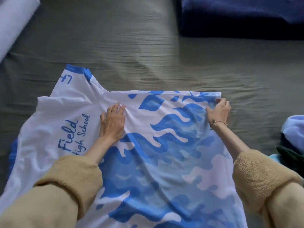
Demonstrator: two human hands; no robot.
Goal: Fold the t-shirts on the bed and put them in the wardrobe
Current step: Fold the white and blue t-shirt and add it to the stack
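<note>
We had left hand [113, 122] flat on t-shirt [156, 162], right hand [218, 109] pinching hem corner; loose pinch w/ slick fabric could've skewed the fold.

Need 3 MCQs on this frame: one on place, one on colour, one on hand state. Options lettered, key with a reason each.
1. Where does the dark blue folded cloth lie?
A. far right of the bed
B. under the left hand
C. on the floor

2. What colours is the t-shirt being handled?
A. red and black
B. white and blue
C. plain green

3. What is the right hand doing?
A. hanging free of the cloth
B. holding a hanger
C. pinching the shirt's far hem corner

Key: 1 A, it sits on the grey sheet at the upper right. 2 B, white cloth with blue wave print and lettering. 3 C, its fingers close on the corner while the left hand presses flat on the shirt.
</note>
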